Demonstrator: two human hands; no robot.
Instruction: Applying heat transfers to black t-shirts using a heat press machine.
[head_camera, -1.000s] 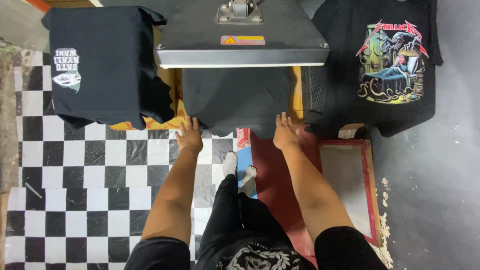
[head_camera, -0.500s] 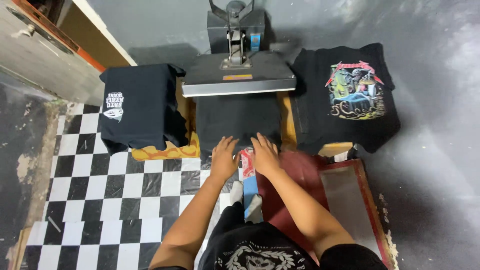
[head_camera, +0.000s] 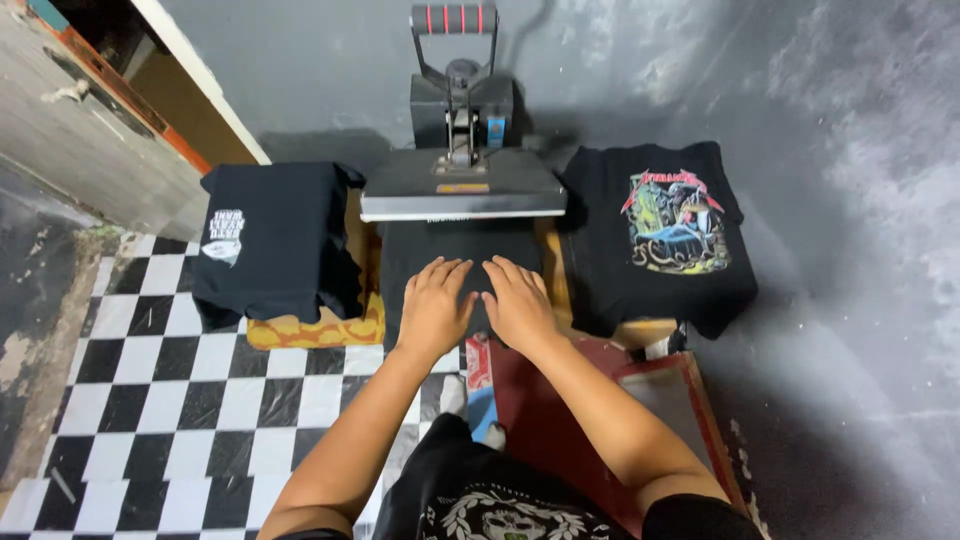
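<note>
A black shirt lies flat on the lower plate of a heat press, whose grey upper plate is raised above it. My left hand and my right hand rest palm down side by side on the near part of that shirt, fingers spread, holding nothing. The press handle with red bands stands up at the far end.
A folded black shirt with a small white print sits left of the press on a yellow cushion. A black shirt with a colourful print lies to the right. A red-framed board lies near my right knee on the checkered floor.
My hands have slid from the shirt's outer near edge inward to its middle. The camera has pulled back and up, now showing the whole press.
</note>
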